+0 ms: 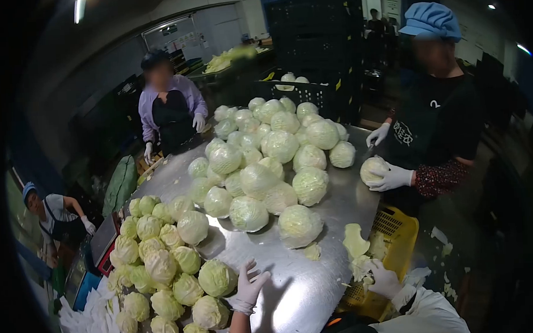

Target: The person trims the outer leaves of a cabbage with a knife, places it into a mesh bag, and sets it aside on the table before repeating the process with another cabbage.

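Note:
My left hand [249,287], in a white glove, is raised over the steel table [300,283] with its fingers spread and nothing in it. Right beside it lie unwrapped green cabbages [217,278], heaped on the left. My right hand [385,280], also gloved, is at the table's right edge above a yellow crate [398,238]. Its fingers curl around torn, pale cabbage leaves [360,266]; part of the grip is hidden. Nearest between my hands, a wrapped cabbage [300,226] sits with a small leaf scrap [312,251] beside it.
Film-wrapped cabbages [258,179] fill the table's middle. On the right, a co-worker [435,113] in a blue cap holds a cabbage [373,170]. Another person [169,105] stands across the table, a third [60,218] at far left. Dark crates [315,53] are stacked behind.

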Tool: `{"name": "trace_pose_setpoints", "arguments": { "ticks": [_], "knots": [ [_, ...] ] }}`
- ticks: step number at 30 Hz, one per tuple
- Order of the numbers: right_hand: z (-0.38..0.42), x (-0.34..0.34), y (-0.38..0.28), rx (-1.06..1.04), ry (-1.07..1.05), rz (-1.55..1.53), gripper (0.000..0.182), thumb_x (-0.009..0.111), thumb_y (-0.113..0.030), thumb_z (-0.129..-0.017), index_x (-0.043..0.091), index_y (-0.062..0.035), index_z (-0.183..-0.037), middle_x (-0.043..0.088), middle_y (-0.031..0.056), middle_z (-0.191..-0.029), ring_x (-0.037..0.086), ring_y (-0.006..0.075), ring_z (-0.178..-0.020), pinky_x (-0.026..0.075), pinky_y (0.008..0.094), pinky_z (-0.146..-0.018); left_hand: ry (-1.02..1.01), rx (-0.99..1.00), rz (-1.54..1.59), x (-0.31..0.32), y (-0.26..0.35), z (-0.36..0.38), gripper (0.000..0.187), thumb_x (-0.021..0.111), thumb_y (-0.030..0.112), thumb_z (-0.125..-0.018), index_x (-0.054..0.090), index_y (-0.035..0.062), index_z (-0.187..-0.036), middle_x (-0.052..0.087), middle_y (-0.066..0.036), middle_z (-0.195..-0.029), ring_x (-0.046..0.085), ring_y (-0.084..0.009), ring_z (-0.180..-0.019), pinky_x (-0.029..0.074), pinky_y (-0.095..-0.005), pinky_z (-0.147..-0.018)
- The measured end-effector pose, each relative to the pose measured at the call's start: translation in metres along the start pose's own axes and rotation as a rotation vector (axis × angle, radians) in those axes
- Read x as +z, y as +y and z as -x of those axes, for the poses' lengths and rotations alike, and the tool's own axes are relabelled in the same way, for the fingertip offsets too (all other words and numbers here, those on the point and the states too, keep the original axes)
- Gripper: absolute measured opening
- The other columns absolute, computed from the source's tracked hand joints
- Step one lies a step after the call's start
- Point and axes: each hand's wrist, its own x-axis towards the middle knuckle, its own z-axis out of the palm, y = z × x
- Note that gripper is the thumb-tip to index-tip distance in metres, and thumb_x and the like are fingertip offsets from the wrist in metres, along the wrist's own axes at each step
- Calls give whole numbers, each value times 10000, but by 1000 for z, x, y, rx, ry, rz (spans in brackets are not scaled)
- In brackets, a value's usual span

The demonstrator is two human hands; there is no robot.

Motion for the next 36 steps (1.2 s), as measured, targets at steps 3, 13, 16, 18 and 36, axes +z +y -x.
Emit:
{"name": "trace_pose_setpoints", "arguments": {
  "ticks": [3, 13, 16, 18, 36],
  "knots": [
    [13, -17, 13, 84, 45, -88, 805, 760, -329, -760, 455, -40, -1446, 502, 199, -1394, 675, 395, -1036, 566, 456, -877, -54, 7, -77, 44, 8, -40, 1063, 913, 405, -727, 341, 47, -1549, 376, -264, -1529, 492, -371, -1320, 473, -476, -1060],
    [37, 14, 29, 43, 177, -509, 368, 712, -225, -856, 616, -9, -1137, 621, 202, -920, 649, 380, -864, 525, 423, -780, 102, 728, -812, 177, 51, -98, 999, 888, 486, -664, 469, 95, -1481, 376, -291, -1490, 342, -491, -1381, 295, -605, -1140],
    [35, 4, 25, 71, 221, -600, 326, 722, -212, -876, 636, -13, -1120, 668, 170, -867, 669, 339, -793, 537, 413, -735, 155, 699, -497, 177, 35, -79, 742, 873, 312, -714, 563, 65, -1342, 500, -222, -1359, 438, -425, -1275, 364, -544, -1086],
    [23, -24, 2, 10, 243, -699, 312, 699, -230, -923, 618, -21, -1139, 640, 142, -836, 633, 263, -744, 511, 373, -718, 274, 747, -465, 167, 41, -53, 427, 825, 155, -763, 646, 63, -1139, 614, -148, -1148, 538, -345, -1102, 424, -468, -982],
    [-228, -185, -319, -508, 107, -1068, 290, 680, -163, -902, 590, 9, -1119, 620, 49, -809, 618, 114, -606, 510, 281, -543, 266, 922, -403, 115, 166, 88, 124, 769, 22, -806, 679, 53, -886, 615, -78, -854, 563, -258, -865, 448, -370, -814]
  ]
}}
